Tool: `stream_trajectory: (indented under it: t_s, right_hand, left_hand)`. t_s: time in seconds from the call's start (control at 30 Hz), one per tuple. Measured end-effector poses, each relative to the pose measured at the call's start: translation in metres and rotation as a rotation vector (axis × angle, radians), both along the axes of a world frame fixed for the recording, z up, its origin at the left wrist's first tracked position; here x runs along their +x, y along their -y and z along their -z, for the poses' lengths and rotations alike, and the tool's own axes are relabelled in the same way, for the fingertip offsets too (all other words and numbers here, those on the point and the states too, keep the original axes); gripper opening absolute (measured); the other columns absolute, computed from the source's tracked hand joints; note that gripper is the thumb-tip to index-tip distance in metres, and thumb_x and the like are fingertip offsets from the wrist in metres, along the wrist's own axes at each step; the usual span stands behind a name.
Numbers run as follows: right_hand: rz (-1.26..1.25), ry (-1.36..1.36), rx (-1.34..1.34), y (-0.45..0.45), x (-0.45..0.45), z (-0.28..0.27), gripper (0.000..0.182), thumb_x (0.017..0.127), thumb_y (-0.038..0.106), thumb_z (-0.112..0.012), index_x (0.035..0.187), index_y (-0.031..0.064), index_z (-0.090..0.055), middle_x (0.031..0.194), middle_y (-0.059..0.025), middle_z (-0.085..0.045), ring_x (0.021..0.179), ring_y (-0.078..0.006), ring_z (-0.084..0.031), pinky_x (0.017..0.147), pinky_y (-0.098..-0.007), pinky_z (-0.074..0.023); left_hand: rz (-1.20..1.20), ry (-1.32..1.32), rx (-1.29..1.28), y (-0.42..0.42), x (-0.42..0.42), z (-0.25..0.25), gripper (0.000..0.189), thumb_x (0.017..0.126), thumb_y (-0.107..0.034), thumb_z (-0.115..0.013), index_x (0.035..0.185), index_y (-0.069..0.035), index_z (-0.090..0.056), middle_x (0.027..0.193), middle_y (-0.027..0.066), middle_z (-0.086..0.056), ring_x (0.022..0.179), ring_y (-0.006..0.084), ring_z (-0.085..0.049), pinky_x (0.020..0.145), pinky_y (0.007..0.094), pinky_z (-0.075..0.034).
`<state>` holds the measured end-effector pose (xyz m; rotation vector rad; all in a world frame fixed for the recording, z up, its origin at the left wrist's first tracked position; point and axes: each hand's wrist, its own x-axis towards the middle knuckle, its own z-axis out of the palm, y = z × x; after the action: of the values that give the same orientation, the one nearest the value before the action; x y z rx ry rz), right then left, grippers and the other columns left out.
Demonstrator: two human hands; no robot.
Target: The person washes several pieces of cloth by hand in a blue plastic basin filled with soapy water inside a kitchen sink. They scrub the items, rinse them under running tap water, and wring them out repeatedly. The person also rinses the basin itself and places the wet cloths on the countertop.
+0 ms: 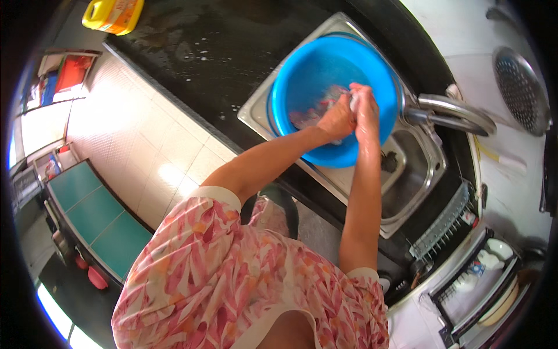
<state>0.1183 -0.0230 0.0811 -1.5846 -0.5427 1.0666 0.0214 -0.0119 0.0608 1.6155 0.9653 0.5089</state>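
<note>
A round blue plastic basin [285, 78] of cloudy water sits over the steel sink. In it lies a wet, wadded cloth [307, 118], pinkish and grey, partly under the water. My left hand [338, 120] and my right hand [366, 107] are pressed together above the basin's right half. A pale, soapy part of the cloth is bunched between them. My fingers hide much of what they grip, and the right forearm glistens with water.
A curved steel faucet [453, 114] rises right of the basin. The exposed sink bowl [409, 174] lies below it. A yellow jug [114, 16] stands on the wet black counter [192, 56]. A dish rack [475, 279] and a wall-hung skimmer [519, 89] are at right.
</note>
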Motion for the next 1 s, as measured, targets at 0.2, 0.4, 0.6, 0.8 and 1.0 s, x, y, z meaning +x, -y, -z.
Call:
stream_trajectory:
  t_s: [0.2,0.4,0.6,0.8,1.0]
  right_hand:
    - [0.019,-0.407,0.222,0.026,-0.027,-0.018,0.080,0.088,0.066,-0.026,0.145,0.0088,-0.022,0.147,-0.0126,-0.026,0.130,-0.0287,-0.033,0.105,-0.0431,-0.0287]
    - [0.067,-0.715,0.099,0.053,-0.056,0.005,0.082,0.089,0.068,-0.020,0.143,0.0068,-0.024,0.141,-0.0120,-0.034,0.117,-0.0264,-0.042,0.091,-0.0367,-0.0373]
    - [0.071,-0.683,0.152,0.086,-0.039,0.014,0.088,0.088,0.068,-0.023,0.139,-0.0036,-0.029,0.130,-0.0175,-0.043,0.106,-0.0258,-0.049,0.087,-0.0354,-0.0390]
    - [0.285,-0.696,0.102,0.092,-0.028,0.016,0.080,0.091,0.064,-0.024,0.138,-0.0010,-0.032,0.130,-0.0135,-0.046,0.107,-0.0255,-0.050,0.088,-0.0351,-0.0398]
    - [0.124,-0.640,0.163,0.091,-0.041,0.012,0.086,0.089,0.068,-0.023,0.137,-0.0027,-0.033,0.124,-0.0138,-0.049,0.104,-0.0229,-0.051,0.087,-0.0334,-0.0397]
  left_hand:
    - [-0.250,0.359,-0.513,-0.021,-0.081,-0.062,0.035,0.083,-0.013,-0.064,0.116,-0.004,-0.055,0.097,0.0072,-0.063,0.087,0.0153,-0.061,0.076,0.0303,-0.051]
    - [-0.801,0.563,-0.082,-0.102,-0.239,-0.081,0.021,0.083,-0.008,-0.059,0.104,-0.004,-0.059,0.094,0.0077,-0.063,0.085,0.0163,-0.060,0.075,0.0305,-0.049]
    - [-0.706,-0.423,0.305,-0.217,-0.340,-0.037,0.046,0.073,-0.013,-0.059,0.116,0.000,-0.050,0.108,0.0176,-0.053,0.096,0.0296,-0.058,0.082,0.0393,-0.048]
    - [-0.322,-0.894,0.562,-0.240,-0.278,0.033,0.061,0.085,-0.062,-0.045,0.138,-0.033,-0.037,0.146,0.0248,-0.018,0.132,0.0544,-0.010,0.104,0.0650,-0.012]
    - [0.082,-0.859,0.782,-0.097,-0.234,0.009,0.048,0.087,-0.047,-0.050,0.133,-0.038,-0.043,0.147,0.0209,-0.015,0.128,0.0583,-0.013,0.098,0.0720,-0.015]
